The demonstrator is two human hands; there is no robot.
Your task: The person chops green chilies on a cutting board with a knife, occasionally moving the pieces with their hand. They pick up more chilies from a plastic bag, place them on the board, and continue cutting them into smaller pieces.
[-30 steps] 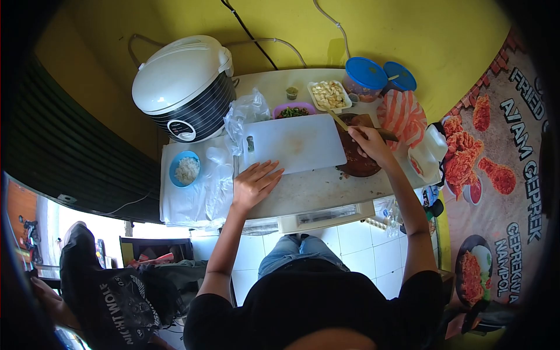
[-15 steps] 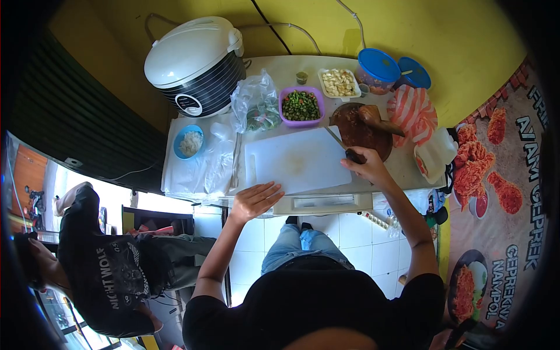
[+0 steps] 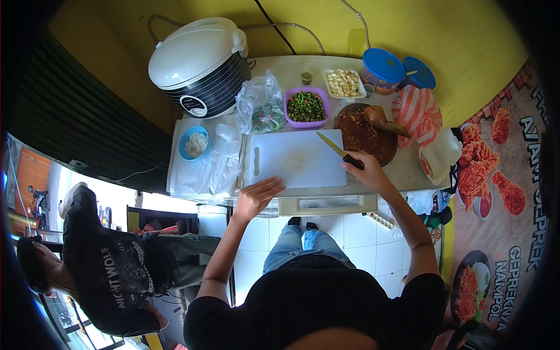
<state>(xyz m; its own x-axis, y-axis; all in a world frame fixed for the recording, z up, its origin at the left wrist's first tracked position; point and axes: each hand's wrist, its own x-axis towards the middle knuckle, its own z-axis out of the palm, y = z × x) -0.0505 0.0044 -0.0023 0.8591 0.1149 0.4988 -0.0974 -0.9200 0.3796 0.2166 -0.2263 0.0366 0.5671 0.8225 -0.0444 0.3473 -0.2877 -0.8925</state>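
A white cutting board (image 3: 274, 157) lies flat at the table's front, with a faint brownish stain in its middle. My left hand (image 3: 259, 195) rests on the board's front left edge, fingers stretched out and holding nothing. In my right hand (image 3: 371, 171) is a knife (image 3: 331, 143), gripped by its black handle. Its yellowish blade points up and left over the board's right end. Just behind that hand sits a round brown mortar (image 3: 356, 137) with reddish residue, and a wooden pestle (image 3: 386, 121) lies across it.
Behind the board stand a purple tub of chopped green vegetables (image 3: 306, 108), a plastic bag (image 3: 259, 105) and a white tray of pale pieces (image 3: 344, 84). A rice cooker (image 3: 201, 70) and blue bowl of rice (image 3: 194, 143) are left. A person (image 3: 111, 268) stands at left.
The cutting board has turned straighter, and its right end has come away from under my right hand. The knife blade has swung left over the board. My left hand stays at its front edge.
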